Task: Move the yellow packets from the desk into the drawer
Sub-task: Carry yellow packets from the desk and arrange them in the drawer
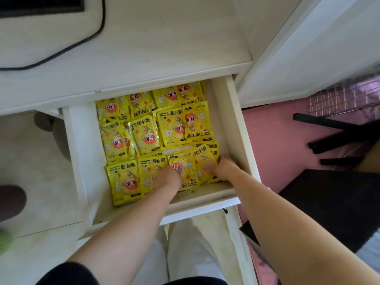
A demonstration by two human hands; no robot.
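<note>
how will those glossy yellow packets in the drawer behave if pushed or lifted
Probably slippery: the glossy yellow foil packets shine and overlap, so they may slide over each other. Likely pliable, since several look creased. Flat, so unlikely to roll.

Soft daylight leaves mild glare on the yellow packets (144,136), the left hand (167,177) and right hand (221,167) blur, and lines bow near the edges
</note>
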